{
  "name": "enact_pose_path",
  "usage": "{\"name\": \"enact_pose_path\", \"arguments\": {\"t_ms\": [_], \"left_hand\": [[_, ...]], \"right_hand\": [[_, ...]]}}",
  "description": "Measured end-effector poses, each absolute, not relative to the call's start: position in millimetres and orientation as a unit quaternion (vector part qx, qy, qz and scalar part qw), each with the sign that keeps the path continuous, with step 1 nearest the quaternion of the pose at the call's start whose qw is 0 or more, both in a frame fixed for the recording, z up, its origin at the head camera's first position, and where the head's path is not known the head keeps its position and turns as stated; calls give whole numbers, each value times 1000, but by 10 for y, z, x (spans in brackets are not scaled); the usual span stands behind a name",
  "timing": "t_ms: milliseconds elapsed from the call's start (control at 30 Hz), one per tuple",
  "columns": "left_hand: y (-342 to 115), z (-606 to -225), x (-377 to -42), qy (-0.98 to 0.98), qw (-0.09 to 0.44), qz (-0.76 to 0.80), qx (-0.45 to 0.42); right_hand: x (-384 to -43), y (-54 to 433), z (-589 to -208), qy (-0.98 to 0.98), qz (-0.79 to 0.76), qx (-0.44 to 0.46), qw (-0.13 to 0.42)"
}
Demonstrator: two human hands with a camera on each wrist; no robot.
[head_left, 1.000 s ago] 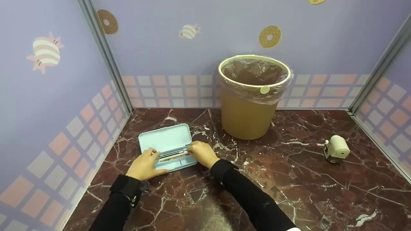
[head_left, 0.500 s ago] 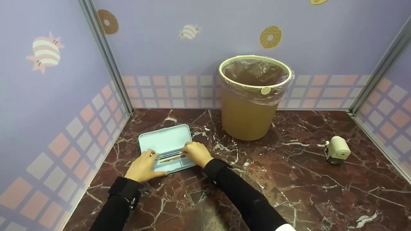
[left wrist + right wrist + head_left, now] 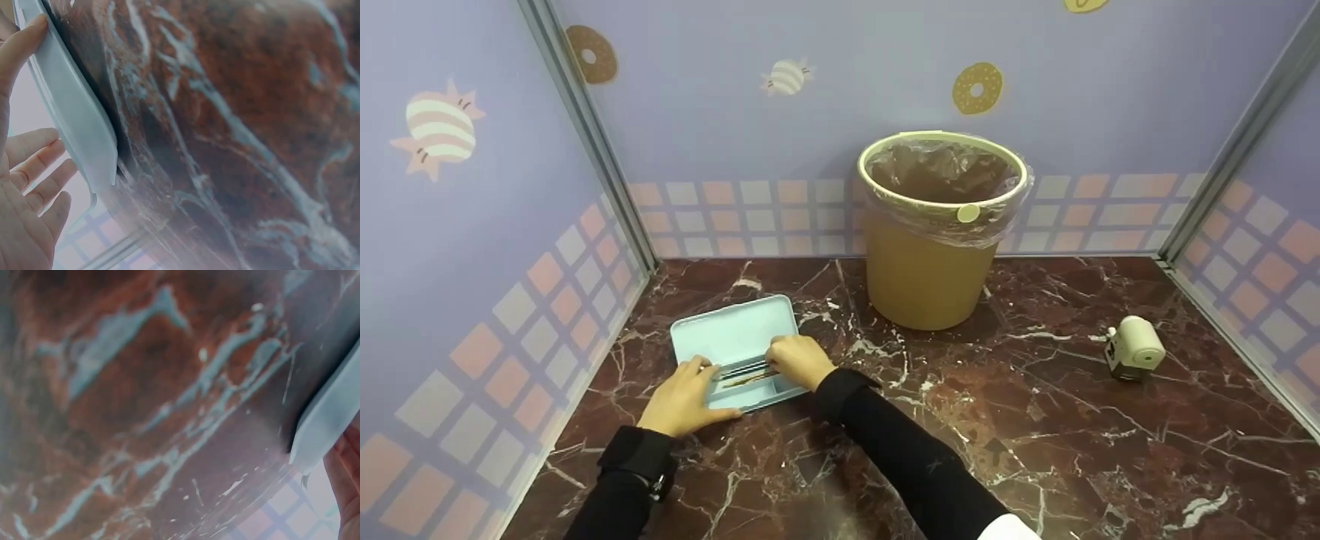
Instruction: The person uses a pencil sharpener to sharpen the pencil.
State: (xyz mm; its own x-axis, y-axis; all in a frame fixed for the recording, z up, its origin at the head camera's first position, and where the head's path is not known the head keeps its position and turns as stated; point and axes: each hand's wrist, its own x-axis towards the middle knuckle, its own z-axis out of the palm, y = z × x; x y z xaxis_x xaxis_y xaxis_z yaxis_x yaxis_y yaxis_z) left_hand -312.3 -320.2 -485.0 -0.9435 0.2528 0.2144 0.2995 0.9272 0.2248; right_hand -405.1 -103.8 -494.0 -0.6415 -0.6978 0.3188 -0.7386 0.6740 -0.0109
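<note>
A light-blue pencil case [image 3: 750, 400] lies on the marbled surface with its lid [image 3: 733, 330] raised at the back. Several slim pencils or pens [image 3: 739, 379] lie lengthwise in it. My left hand [image 3: 679, 401] holds the case's left end, thumb along the front edge and fingers over the side. In the left wrist view the thumb presses the case's pale wall [image 3: 84, 124]. My right hand [image 3: 802, 361] reaches into the right part of the case, fingers curled down at the pencils' ends. Its fingertips are hidden, so I cannot tell whether it pinches a pencil.
A tan waste bin [image 3: 930, 270] with a clear plastic liner stands behind and right of the case. Far to the right sits a small cream pencil sharpener [image 3: 1136, 347]. Patterned wall panels [image 3: 720, 97] enclose the back and sides.
My right hand has moved left along the case, over the pencils. My left hand stays at the case's left end. The whole view has shifted slightly.
</note>
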Motion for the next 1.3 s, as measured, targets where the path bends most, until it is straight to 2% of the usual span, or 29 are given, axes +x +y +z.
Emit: {"name": "enact_pose_path", "arguments": {"t_ms": [367,700,1067,1300], "left_hand": [[-3208,-4850,-3136,-978,90,-127,-142],[-3194,-4838,-3120,-977,95,-133,-139],[-3197,-4832,-3120,-977,89,-136,-138],[-3206,-4838,-3133,-977,91,-132,-141]], "right_hand": [[-4080,-979,-4889,-908,27,393,140],[-4087,-994,-4840,-911,-5,396,113],[-4074,-921,-4874,-883,-52,428,183],[-4087,-832,-4817,-885,-45,426,182]]}}
